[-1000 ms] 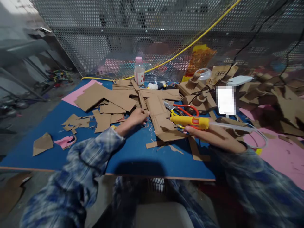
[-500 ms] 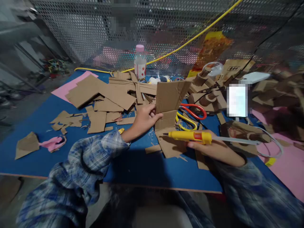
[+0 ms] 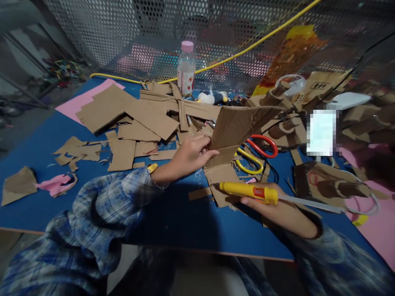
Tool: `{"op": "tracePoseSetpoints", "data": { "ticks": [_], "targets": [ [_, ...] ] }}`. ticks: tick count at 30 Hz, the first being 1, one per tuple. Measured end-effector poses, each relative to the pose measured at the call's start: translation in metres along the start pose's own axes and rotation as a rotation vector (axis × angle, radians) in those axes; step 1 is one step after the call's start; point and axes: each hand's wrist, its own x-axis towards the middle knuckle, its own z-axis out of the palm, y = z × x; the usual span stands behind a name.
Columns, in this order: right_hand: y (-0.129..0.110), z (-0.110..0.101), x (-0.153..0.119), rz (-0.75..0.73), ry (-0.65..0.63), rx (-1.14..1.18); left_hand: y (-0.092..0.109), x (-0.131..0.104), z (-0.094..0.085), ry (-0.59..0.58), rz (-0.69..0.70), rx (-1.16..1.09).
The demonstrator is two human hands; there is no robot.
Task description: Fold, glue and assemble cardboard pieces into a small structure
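Note:
My left hand point(image 3: 191, 155) pinches the left edge of a folded cardboard piece point(image 3: 236, 125). Its upper panel stands up and tilts to the right, while its lower panel lies on the blue table point(image 3: 182, 222). A yellow glue gun point(image 3: 248, 192) with a long translucent glue stick behind it is in my right hand point(image 3: 274, 207). The dark nozzle points left, just over the lower cardboard panel. Partly behind the cardboard are scissors with red and yellow handles point(image 3: 268, 147).
Cardboard scraps point(image 3: 151, 117) cover the back left, by a pink-capped bottle point(image 3: 186, 70). Pink sheets point(image 3: 69, 105) lie at both sides. Cardboard parts with tubes point(image 3: 327, 185) and a blurred bright rectangle point(image 3: 322, 131) are at the right. A metal mesh point(image 3: 123, 37) rises behind.
The upright cardboard panel has tilted further right in my left hand. The glue gun nozzle has shifted slightly down, and the view has shifted a little.

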Motion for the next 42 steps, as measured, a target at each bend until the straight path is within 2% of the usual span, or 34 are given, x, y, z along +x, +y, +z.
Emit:
{"op": "tracePoseSetpoints", "data": {
  "ticks": [2, 5, 10, 20, 37, 42],
  "targets": [
    [-0.001, 0.000, -0.001, -0.011, 0.020, 0.010, 0.000, 0.000, 0.000, -0.007, -0.010, -0.003],
    [-0.002, 0.000, -0.002, -0.008, -0.017, 0.007, 0.000, 0.000, 0.000, -0.008, -0.015, -0.005],
    [-0.005, 0.000, -0.006, -0.039, -0.055, -0.141, 0.001, 0.000, 0.000, -0.006, -0.022, -0.009],
    [-0.021, -0.005, -0.011, -0.185, -0.029, -0.225, 0.000, -0.001, 0.002, -0.002, -0.027, -0.010],
    [-0.019, -0.001, -0.019, -0.204, 0.026, -0.276, 0.001, -0.002, 0.001, -0.038, -0.070, -0.006],
    [-0.016, 0.001, -0.022, -0.171, -0.008, -0.289, 0.001, -0.002, 0.001, -0.035, -0.066, 0.001]
  ]
}}
